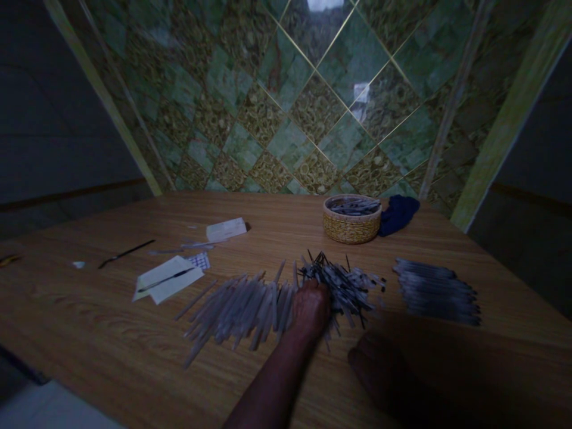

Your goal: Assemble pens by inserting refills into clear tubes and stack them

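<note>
My left hand (pixel 311 305) reaches into the middle of the table with its fingers curled down. It lies between a heap of pale, translucent thin tubes (pixel 241 307) on its left and a tangled pile of dark, thin sticks (pixel 346 286) on its right. Whatever its fingers close on is hidden under the hand. My right hand (pixel 378 363) hovers low at the near side, deep in shadow and blurred, so its fingers do not show clearly. Right of the pile, a neat row of dark-ended, pen-like sticks (pixel 435 292) lies side by side.
Behind the piles stands a round woven basket (pixel 353 227) of similar sticks, with a dark blue cloth (pixel 399 213) beside it. Toward the left are a white box (pixel 226 229), white papers (pixel 176 286) and a thin black brush-like stick (pixel 126 253). A tiled wall (pixel 290 119) rises behind.
</note>
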`<action>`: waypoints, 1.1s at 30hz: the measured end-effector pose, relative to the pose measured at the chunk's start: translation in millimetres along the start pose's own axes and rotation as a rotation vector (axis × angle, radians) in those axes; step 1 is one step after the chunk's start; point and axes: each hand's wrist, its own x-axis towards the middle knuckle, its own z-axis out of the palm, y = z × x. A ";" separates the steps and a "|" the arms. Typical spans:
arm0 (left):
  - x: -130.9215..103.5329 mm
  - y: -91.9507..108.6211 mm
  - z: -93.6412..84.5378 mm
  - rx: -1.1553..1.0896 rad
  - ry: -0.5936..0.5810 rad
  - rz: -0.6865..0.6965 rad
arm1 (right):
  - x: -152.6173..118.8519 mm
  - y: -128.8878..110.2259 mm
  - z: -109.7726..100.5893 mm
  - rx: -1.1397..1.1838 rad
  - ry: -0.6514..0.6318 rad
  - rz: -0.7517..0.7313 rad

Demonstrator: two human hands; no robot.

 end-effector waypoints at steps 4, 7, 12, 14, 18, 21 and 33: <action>0.4 -1.3 4.6 0.007 0.023 0.018 | 2.8 -0.6 -2.3 0.060 0.011 0.028; 0.8 -1.9 7.9 0.000 0.032 0.021 | 3.1 -0.1 -2.1 0.079 -0.011 0.023; 0.6 -2.0 10.9 -0.006 0.053 0.036 | 3.1 1.0 -2.0 0.068 -0.031 0.020; 0.6 -2.3 12.2 0.005 0.053 0.040 | 2.9 1.1 -1.2 0.068 -0.042 0.010; 0.7 -2.8 14.5 0.015 0.047 0.046 | 2.3 0.7 1.6 0.066 -0.032 0.029; 0.4 -2.3 14.0 0.016 0.044 0.047 | 3.6 -0.4 0.6 0.061 -0.027 0.043; 0.0 -0.1 12.0 0.003 0.027 0.039 | 4.2 -0.3 3.3 0.021 0.009 0.032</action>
